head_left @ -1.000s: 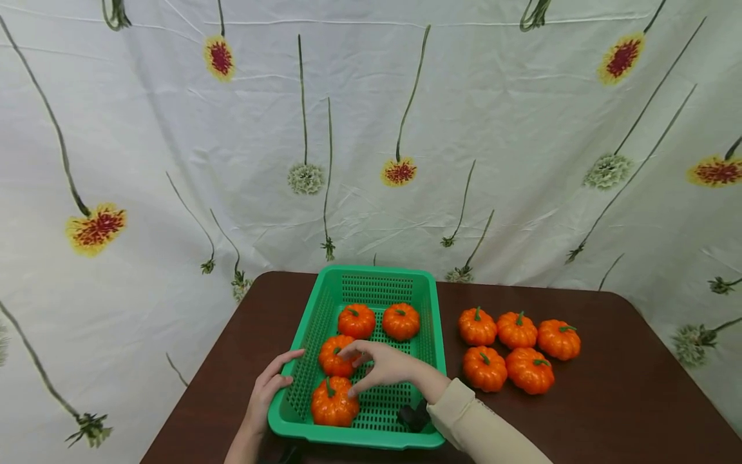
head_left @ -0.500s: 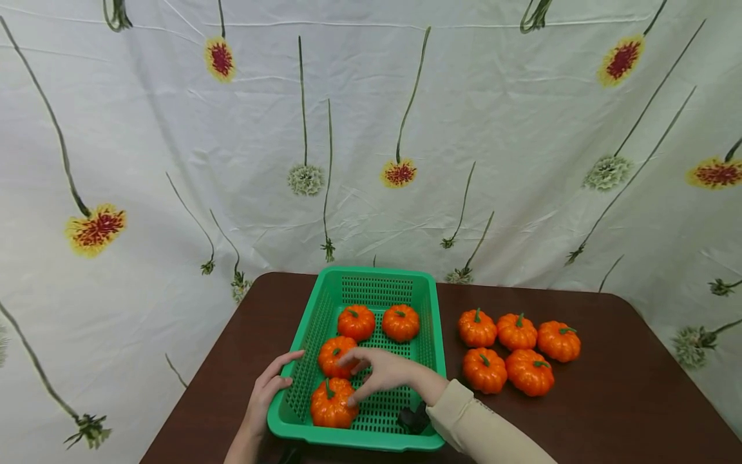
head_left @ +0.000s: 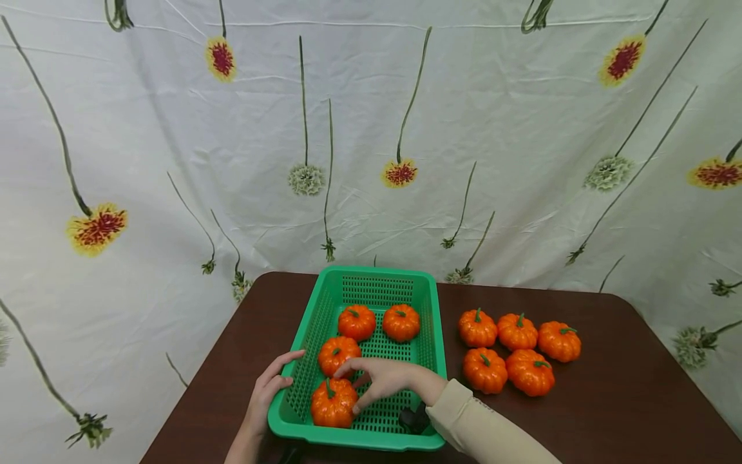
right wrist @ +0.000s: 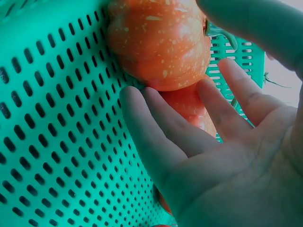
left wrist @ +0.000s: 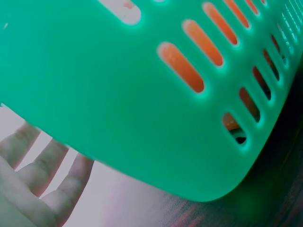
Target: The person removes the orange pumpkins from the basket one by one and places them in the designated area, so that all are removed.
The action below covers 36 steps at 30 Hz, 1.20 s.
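A green plastic basket (head_left: 435, 322) holds several orange toy pumpkins with green stems. My left hand (head_left: 263, 393) holds its left rim; in the left wrist view the fingers (left wrist: 71, 189) reach to the basket's edge, tips hidden. My right hand (head_left: 385, 377) is inside the basket, fingers spread around the right side of the nearest pumpkin (head_left: 333, 403). In the right wrist view the fingertips (right wrist: 130, 94) are right at that pumpkin's surface, with the thumb on its other side. Just behind it lies another pumpkin (head_left: 338, 356).
Two more pumpkins sit at the basket's back, at left (head_left: 356, 323) and right (head_left: 401, 323). On the brown table (head_left: 614, 386), several loose pumpkins (head_left: 518, 332) stand right of the basket. A flowered curtain (head_left: 371, 129) hangs behind. A black object (head_left: 413, 419) shows below the right wrist.
My right hand's fingers have shifted slightly toward me, from over the second pumpkin to the nearest one. The left hand and the basket stay in place.
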Tool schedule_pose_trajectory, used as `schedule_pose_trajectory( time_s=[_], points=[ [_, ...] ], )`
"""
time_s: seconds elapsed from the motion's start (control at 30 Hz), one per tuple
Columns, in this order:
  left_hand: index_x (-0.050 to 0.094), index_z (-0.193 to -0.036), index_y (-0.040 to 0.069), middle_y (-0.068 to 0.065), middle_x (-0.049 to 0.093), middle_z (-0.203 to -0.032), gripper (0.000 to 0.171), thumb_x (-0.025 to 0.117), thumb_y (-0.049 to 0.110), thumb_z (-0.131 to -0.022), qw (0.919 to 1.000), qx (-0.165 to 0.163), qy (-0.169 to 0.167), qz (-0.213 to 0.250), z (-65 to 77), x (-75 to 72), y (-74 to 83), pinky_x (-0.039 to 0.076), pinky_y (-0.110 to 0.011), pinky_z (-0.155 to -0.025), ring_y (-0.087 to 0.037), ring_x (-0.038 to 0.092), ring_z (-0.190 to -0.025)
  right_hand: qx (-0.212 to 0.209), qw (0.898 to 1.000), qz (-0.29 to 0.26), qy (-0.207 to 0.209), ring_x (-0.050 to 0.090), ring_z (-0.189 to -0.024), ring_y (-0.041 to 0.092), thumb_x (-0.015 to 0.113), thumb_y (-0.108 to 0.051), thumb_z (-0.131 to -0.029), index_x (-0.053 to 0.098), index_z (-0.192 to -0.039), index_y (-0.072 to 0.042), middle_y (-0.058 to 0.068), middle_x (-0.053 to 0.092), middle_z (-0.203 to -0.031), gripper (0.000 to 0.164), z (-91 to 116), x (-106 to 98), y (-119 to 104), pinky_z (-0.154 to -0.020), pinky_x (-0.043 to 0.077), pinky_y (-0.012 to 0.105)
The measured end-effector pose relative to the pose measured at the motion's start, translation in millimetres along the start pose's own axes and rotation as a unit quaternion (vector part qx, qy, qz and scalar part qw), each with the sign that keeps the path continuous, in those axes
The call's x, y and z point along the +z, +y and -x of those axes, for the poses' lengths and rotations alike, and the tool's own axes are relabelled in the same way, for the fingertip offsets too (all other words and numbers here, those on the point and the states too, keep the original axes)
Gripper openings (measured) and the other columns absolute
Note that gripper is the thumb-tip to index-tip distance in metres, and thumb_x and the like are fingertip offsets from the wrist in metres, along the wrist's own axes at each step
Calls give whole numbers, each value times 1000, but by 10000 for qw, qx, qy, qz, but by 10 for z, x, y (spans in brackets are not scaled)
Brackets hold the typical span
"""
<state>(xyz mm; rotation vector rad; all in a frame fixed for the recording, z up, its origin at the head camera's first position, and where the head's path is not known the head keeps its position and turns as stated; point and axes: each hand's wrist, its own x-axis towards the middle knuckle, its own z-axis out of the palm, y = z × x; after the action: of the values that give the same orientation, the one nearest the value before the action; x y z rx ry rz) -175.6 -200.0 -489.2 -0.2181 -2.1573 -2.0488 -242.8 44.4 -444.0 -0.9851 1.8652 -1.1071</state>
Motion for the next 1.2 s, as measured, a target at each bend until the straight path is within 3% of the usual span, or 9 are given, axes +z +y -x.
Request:
schedule_pose_trajectory(
  time_s=[0.33,0.63,0.97,1.2],
  points=[
    [52,-129,-5,-3,54,-128,45,39,-3,-86,10000,-21,31,52,-2,5,-17,46,-23,-83,-7,52,-110,32,10000,85,-35,51,-114,18,69,-4,-80,47,-133,-10,3,43,-135,57,13,-4,-11,-88,44,27],
    [53,-129,-5,8,55,-123,45,39,-3,-85,10000,25,40,-25,-8,-3,-18,44,-21,-83,-5,52,-109,52,9999,106,30,49,-114,17,70,-5,-80,49,-132,-11,2,44,-134,57,15,-3,-18,-80,47,23],
    [53,-128,-5,-4,53,-129,45,38,-3,-86,10000,35,31,-3,-14,3,-7,46,-23,-83,-7,53,-109,40,9998,-61,163,51,-113,23,69,-1,-79,48,-132,-4,6,44,-131,57,12,-1,-21,-80,48,23],
    [53,-128,-5,-2,53,-129,45,38,-3,-85,9999,54,43,-81,-5,2,-16,45,-22,-83,-6,52,-109,256,9987,338,285,54,-105,19,71,-2,-79,48,-133,-4,0,45,-118,59,16,0,-24,-77,48,22]
  ],
)
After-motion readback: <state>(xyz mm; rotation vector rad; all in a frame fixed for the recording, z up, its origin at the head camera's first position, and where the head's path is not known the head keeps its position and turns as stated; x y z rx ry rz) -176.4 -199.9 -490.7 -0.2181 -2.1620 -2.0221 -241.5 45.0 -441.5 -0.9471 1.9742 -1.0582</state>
